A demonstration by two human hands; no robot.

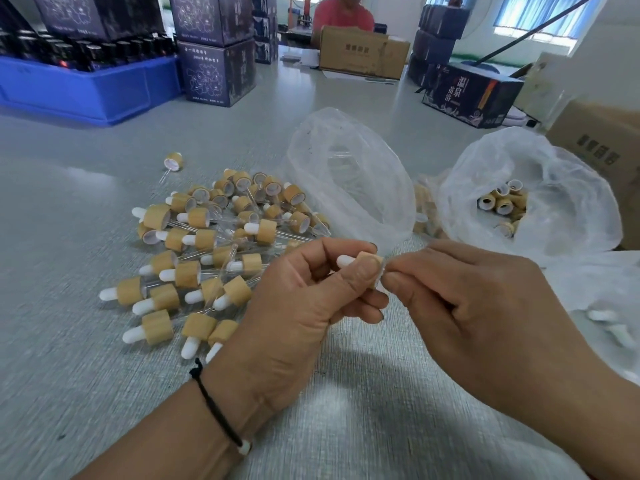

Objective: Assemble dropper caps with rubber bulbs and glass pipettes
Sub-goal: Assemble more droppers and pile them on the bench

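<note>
My left hand [304, 299] grips a bamboo-coloured dropper cap [370, 259] with a white rubber bulb [345, 261] sticking out to the left. My right hand [460, 299] pinches something thin at the cap's open right end, most likely a glass pipette; the fingers hide it. A pile of assembled droppers [211, 244] lies on the table to the left. One clear plastic bag [349, 181] holds glass pipettes, and another bag [530, 192] holds bare bamboo caps [502, 202].
The grey table [104, 341] carries a blue crate [86, 84] of dark bottles at far left, dark printed boxes [214, 71], and cardboard boxes [360, 51]. White bulbs [609, 327] lie in plastic at right. A person in red [343, 13] sits across the table.
</note>
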